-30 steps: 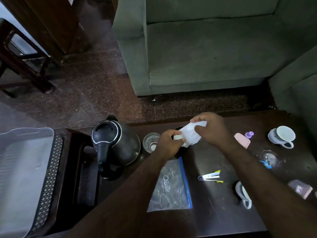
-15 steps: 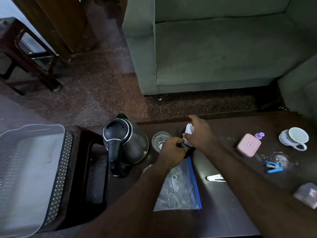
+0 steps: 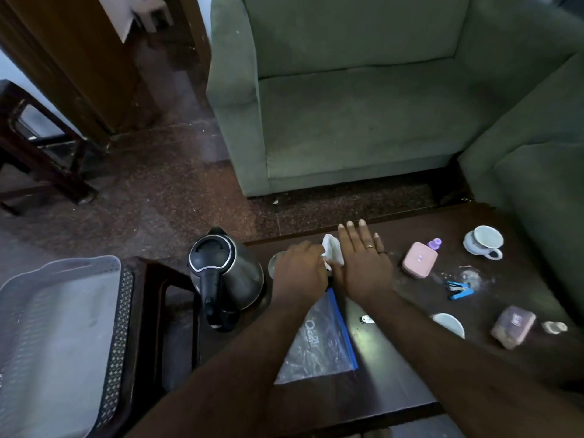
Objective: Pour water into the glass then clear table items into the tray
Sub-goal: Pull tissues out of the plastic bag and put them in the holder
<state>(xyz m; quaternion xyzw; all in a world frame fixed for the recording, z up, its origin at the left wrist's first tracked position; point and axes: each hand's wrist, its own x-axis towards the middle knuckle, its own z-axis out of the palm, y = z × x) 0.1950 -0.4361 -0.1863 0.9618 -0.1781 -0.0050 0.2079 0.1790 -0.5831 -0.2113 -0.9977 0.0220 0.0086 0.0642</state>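
Observation:
My left hand (image 3: 300,273) is closed around a crumpled white tissue (image 3: 331,251) near the far edge of the dark table (image 3: 407,374). My right hand (image 3: 363,263) lies flat beside the tissue with its fingers stretched out and its inner edge touching it. The glass (image 3: 273,263) stands just left of my left hand and is mostly hidden by it. A steel kettle (image 3: 226,273) with a black lid and handle stands left of the glass. The grey perforated tray (image 3: 60,343) sits far left on a lower stand.
On the table lie a clear zip bag (image 3: 319,339), a nail clipper (image 3: 366,319), a pink box (image 3: 418,259), a purple bottle (image 3: 435,243), a white cup (image 3: 485,241), a blue stapler (image 3: 459,290), a white bowl (image 3: 450,324) and a pinkish packet (image 3: 513,325). A green sofa (image 3: 363,121) stands beyond.
Both hands came down from above the table to its surface with the tissue. My right hand let go of the tissue and flattened out; my left hand keeps its hold.

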